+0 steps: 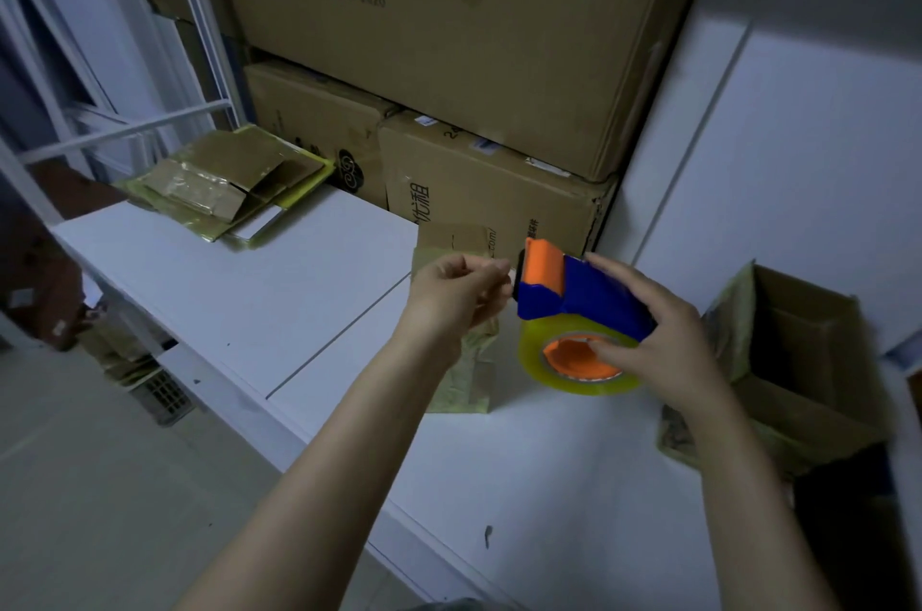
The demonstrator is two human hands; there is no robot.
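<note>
At table (239, 311) far left: flattened cartons (224, 181), stacked. Centre: left hand (456, 288), fingertips pinched at the dispenser mouth, seemingly on the tape end (511, 282). Tape dispenser (578, 306), blue and orange with a clear roll, held above a flat carton piece (469, 381). Right hand (653, 336) grips its body and core. Far right: open box (808, 361). Risk: a weak pinch lets the tape snap back or fold onto itself, and the cutter is near the fingertips.

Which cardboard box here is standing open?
The open box at the table's right end, just beyond the right hand: its flaps stand up and its inside shows. The stacked boxes behind are closed; the flattened boxes lie at far left.
</note>
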